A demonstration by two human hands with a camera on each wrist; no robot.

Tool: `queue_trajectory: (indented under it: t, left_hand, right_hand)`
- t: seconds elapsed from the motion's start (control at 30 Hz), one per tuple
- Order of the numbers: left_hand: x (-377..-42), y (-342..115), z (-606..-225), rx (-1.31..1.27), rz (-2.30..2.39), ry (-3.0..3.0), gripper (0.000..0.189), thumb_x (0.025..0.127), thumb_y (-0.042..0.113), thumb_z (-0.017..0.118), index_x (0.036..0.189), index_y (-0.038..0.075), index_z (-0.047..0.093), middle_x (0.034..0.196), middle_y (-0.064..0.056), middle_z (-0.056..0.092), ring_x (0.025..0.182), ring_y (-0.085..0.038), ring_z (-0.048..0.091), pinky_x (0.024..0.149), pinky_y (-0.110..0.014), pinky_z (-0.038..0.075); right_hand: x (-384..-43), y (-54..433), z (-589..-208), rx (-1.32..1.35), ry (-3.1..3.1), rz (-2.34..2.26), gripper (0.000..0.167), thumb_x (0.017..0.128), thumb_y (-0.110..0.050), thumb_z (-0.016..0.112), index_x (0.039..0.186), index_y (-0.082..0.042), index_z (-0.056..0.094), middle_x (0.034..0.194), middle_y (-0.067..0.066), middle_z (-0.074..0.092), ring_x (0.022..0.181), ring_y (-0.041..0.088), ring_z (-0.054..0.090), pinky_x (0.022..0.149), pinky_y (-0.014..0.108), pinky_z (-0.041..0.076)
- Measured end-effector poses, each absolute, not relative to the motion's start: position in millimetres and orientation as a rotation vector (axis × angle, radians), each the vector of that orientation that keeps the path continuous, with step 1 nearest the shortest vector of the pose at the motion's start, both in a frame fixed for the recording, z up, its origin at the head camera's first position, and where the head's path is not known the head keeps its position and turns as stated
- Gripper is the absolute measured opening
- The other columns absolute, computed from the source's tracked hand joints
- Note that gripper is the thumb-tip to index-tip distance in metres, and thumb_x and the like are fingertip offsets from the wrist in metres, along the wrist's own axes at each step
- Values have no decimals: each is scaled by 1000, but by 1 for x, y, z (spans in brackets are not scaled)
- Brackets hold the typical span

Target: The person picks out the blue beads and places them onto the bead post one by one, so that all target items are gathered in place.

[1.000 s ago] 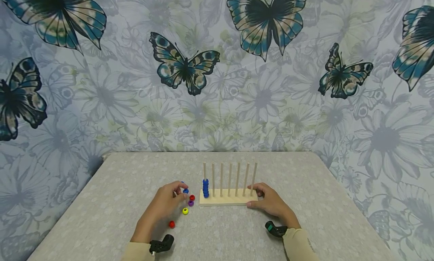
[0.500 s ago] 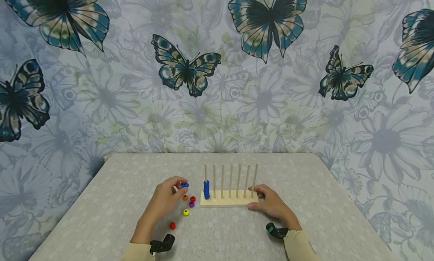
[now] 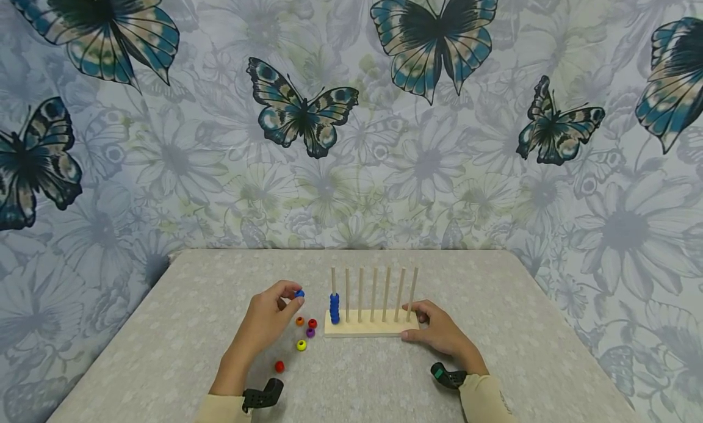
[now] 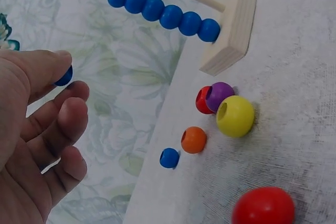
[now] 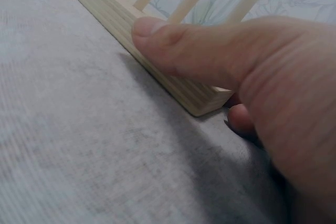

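Note:
My left hand (image 3: pixel 269 316) pinches a blue bead (image 4: pixel 64 77) between thumb and fingers, raised above the table. To its right stands a wooden peg rack (image 3: pixel 370 331) with several upright pegs. Several blue beads (image 4: pixel 170 16) are stacked on the leftmost peg, whose top part is bare; the other pegs carry none. My right hand (image 3: pixel 439 328) grips the right end of the rack's base, thumb (image 5: pixel 168 45) along the front edge and the other fingers behind it, partly hidden.
Loose beads lie left of the rack: orange (image 4: pixel 193 140), purple (image 4: pixel 220 95), yellow (image 4: pixel 236 116), a blue one (image 4: pixel 169 158) and two reds, the nearer red bead (image 3: pixel 279 367) closer to me. A patterned wall stands behind the table (image 3: pixel 373 386).
My left hand has taken hold of a blue bead and lifted it up off the table, uncovering the orange bead. My right hand has stayed on the rack.

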State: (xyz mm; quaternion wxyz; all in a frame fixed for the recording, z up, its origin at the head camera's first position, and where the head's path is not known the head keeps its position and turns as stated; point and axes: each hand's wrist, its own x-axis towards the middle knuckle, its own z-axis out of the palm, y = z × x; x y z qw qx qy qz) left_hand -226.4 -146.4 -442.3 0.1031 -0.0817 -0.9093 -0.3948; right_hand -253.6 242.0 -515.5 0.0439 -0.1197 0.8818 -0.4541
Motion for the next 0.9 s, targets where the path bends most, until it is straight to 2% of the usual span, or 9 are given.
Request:
queue_trajectory:
  t: [0.23,0.73,0.9]
  left_hand:
    - [-230,-142,-434,-260,-1129,-2611,25,97,26,67,121,21,64,106,5,70,75,-11,60,57,-26,49]
    - [-232,-131,-421,-273,-1156,-2484,23,96,27,69,118,24,64,106,5,70,74,-12,59,55,-27,49]
    - [-232,-127,-416,-295,-1184,-2435,23,96,27,69,117,21,65,105,3,70,72,-13,59,54,-27,48]
  right_hand:
    - [-254,242,-515,-356,2697,-1392,62,74,-37,89,129,-24,64,115,-1,62,97,17,52,86,30,43]
    - [-253,240,-515,-358,2675,-1411,62,74,-38,89,130,-22,64,117,0,62,96,16,52,85,29,43]
    - [-254,242,-515,-354,2706,-1393,63,74,-40,89,129,-24,64,118,-2,63,97,15,53,85,29,44]
